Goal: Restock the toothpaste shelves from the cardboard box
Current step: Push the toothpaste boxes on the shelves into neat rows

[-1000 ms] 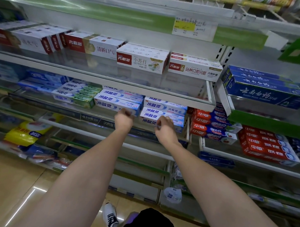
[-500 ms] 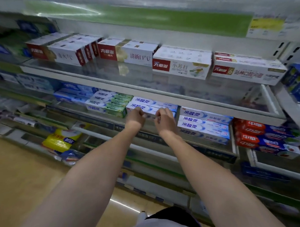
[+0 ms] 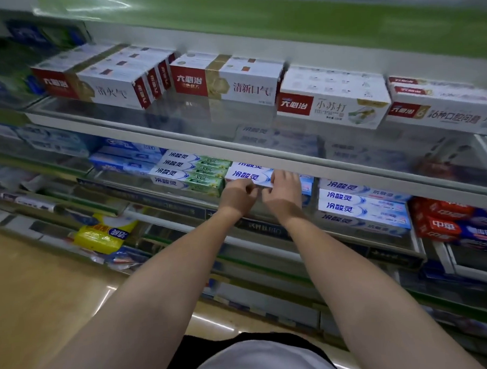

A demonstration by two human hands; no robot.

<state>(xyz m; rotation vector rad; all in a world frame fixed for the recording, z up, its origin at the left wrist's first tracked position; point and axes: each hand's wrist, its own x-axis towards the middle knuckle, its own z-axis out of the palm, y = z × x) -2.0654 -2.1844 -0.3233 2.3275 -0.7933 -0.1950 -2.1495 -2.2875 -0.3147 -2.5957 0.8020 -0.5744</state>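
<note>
- Clearly seen from the head view: both hands at one white-and-blue toothpaste carton (image 3: 249, 175) on the middle shelf (image 3: 349, 237), carton's long axis running left to right along the shelf front.
- Left hand (image 3: 237, 197) curled at its left end, right hand (image 3: 285, 192) gripping its middle; right nearer the free end.
- Read "冷酸灵" on it and neighbours; "六必治" above. Cardboard box not visible.

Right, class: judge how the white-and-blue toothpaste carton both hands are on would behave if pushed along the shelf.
The white-and-blue toothpaste carton looks like a flat-sided cardboard box, so it would probably slide, not roll. Its glossy faces may be slippery under the left hand and right hand. Thin card could dent under a hard grip.
</note>
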